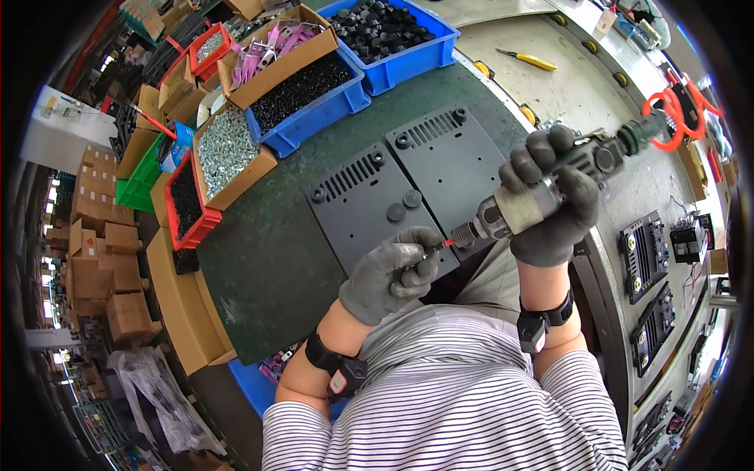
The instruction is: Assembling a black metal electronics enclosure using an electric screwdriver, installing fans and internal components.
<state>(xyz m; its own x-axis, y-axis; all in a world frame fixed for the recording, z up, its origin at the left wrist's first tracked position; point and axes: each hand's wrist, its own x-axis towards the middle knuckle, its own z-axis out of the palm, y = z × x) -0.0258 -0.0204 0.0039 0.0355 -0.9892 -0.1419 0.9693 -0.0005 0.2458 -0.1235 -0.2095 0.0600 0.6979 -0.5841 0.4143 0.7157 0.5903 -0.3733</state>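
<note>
My right hand (554, 196), in a grey glove, is wrapped around a power screwdriver (514, 210) with a dark body and a pale band. Its red-marked bit (448, 243) points left toward my left hand (397, 271). The gloved fingers of that hand are pinched at the bit's tip around something small and dark, too hidden to name. Just beyond both hands, two black slotted metal plates (345, 212) (463, 169) lie side by side on the green table mat (259, 267). Round black caps (396, 212) rest on the left plate, and more sit at its far corners.
Far left stand a cardboard box of silver screws (228, 149), a red bin (187, 200) and blue bins of black parts (306, 94) (385, 35). Yellow-handled cutters (534, 60) lie on the bench at the far right. A red coiled hose (667, 118) hangs by the screwdriver's rear.
</note>
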